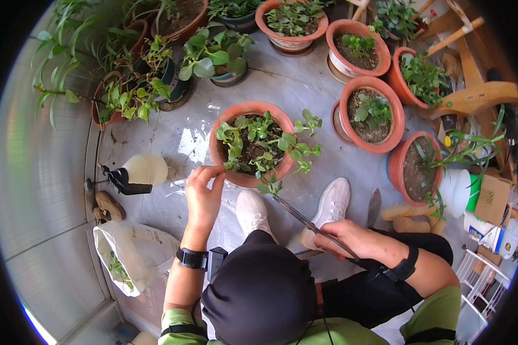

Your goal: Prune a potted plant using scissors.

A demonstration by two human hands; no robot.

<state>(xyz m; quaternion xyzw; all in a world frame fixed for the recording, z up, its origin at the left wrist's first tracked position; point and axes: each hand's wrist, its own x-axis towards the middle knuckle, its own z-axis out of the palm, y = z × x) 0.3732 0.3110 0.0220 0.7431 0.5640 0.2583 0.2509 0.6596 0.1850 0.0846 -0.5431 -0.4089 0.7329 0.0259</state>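
Note:
In front of me a terracotta pot holds dark soil and a leafy green plant, whose stems lean over the right and near rim. My left hand is at the pot's near left rim, thumb and forefinger drawn together beside a low leaf; whatever lies between the fingertips is too small to make out. My right hand is closed around a long, thin, dark metal tool whose exact kind I cannot tell. The tool slants up and left, its tip close to the leaves hanging over the near rim.
A spray bottle lies left of the pot, above a white plastic bag with green cuttings inside. Several potted plants stand behind and to the right, including a terracotta pot. My shoes flank the near side. Wooden furniture is at right.

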